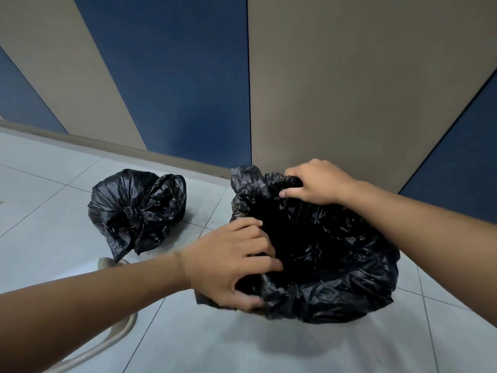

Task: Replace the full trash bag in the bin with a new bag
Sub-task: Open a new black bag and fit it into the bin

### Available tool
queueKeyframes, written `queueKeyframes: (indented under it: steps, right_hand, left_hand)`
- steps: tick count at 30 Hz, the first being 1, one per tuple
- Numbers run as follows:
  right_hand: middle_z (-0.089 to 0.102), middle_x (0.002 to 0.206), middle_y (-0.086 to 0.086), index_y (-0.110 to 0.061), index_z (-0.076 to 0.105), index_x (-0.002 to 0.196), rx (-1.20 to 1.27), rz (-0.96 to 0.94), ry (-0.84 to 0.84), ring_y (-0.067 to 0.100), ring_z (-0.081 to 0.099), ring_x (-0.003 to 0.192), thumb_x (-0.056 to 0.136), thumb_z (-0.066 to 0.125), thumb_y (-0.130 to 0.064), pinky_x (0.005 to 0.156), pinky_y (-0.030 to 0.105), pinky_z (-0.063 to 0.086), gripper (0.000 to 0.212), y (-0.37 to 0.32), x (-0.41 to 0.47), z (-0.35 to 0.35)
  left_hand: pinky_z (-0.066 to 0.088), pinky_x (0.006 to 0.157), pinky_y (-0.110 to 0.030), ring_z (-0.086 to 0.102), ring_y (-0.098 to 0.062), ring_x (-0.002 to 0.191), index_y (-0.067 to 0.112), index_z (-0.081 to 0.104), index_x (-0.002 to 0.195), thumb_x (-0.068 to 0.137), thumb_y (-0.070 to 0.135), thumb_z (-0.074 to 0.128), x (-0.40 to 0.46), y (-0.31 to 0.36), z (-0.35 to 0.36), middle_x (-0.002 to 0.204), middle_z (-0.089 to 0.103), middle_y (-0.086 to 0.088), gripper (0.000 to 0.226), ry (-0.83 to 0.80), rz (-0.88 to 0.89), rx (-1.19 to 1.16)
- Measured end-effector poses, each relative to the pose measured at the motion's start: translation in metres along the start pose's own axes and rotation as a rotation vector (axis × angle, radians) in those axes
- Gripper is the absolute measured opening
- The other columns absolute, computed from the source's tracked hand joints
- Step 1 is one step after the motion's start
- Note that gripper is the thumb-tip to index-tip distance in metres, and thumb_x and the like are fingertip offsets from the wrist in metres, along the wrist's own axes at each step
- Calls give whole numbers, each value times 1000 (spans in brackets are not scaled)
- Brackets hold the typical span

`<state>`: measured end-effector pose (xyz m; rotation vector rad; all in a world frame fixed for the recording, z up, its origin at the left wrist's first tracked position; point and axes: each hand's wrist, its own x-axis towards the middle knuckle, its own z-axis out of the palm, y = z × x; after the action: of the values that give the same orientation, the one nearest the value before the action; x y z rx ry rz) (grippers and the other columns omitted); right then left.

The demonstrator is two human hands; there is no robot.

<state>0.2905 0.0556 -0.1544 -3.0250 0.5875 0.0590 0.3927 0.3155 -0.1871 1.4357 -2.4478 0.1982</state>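
Now my left hand grips the new bag at its near-left rim, my right hand pinches the far edge. Left of it, the tied full bag sits on the floor

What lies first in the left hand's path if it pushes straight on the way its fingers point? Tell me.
The left hand points rightward into the new bag mouth, so it would likely first meet the loose black plastic lining inside; depth there is too dark to judge.

- Pale grey square-tiled floor with thin dark grout lines.
- Wall of tall smooth panels, dark blue alternating with beige-taupe.
- Beige skirting strip where wall meets floor.
- Curved beige metal tube frame at lower left, on the floor.
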Motion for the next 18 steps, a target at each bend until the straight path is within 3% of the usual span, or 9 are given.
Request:
queueKeyframes:
  steps: [2, 5, 7, 9, 11, 13, 16, 18]
  right_hand:
    - [71, 120, 13, -32, 63, 129, -21, 47, 32, 38, 64, 114, 85, 59, -75, 87, 42, 49, 61, -2, 2, -2]
    - [72, 115, 13, -31, 67, 123, 21, 150, 96, 39, 66, 110, 84, 64, -73, 80, 41, 46, 57, 1, 7, -3]
    - [71, 121, 11, -31, 68, 127, 82, 255, 105, 38, 64, 114, 81, 68, -72, 81, 39, 46, 61, 5, 12, -5]
    - [69, 128, 11, -30, 66, 132, 143, 335, 84, 36, 62, 120, 79, 72, -70, 87, 39, 49, 67, 11, 15, -7]
    - [68, 129, 9, -28, 67, 129, 224, 380, 52, 33, 61, 122, 80, 73, -67, 90, 37, 49, 63, 18, 16, -8]
    - [64, 136, 8, -28, 62, 132, 309, 385, 38, 31, 55, 130, 79, 74, -65, 101, 38, 47, 66, 22, 15, -9]
    - [36, 156, 8, -37, 39, 149, 221, 293, 93, 35, 35, 142, 74, 75, -66, 112, 52, 37, 88, 26, 11, -15]
    - [24, 162, 5, -42, 29, 153, 196, 146, 150, 33, 26, 147, 75, 78, -58, 114, 57, 33, 93, 23, 10, -21]
  left_hand:
    - [49, 87, -47, 53, -28, 81, 15, 67, 98, 94, 48, 65, 6, -2, 0, 87, 59, -2, 33, 18, 0, 111]
    - [51, 86, -46, 50, -28, 78, 16, 58, 90, 89, 41, 72, 12, -20, -9, 83, 55, -2, 30, -23, -26, 208]
    - [49, 100, -50, 55, -29, 87, 15, 61, 93, 85, 39, 74, 14, -31, -16, 87, 58, -2, 28, -80, -69, 210]
    - [35, 118, -53, 59, -29, 109, 18, 66, 104, 78, 33, 77, 14, -38, -24, 99, 62, 0, 33, -167, -150, 136]
    - [14, 127, -53, 43, -26, 141, 22, 63, 127, 70, 25, 74, 12, -39, -34, 127, 59, 1, 59, -255, -242, 10]
    - [3, 129, -53, 24, -22, 155, 21, 51, 145, 65, 22, 67, 12, -33, -46, 149, 47, 0, 82, -264, -258, -143]
    - [11, 129, -49, 31, -18, 152, 22, 37, 156, 77, 34, 65, 28, -6, -48, 156, 41, -1, 85, -114, -240, -237]
    - [23, 125, -44, 42, -18, 143, 24, 33, 157, 86, 55, 66, 47, 16, -38, 153, 45, 1, 84, -92, -251, -166]
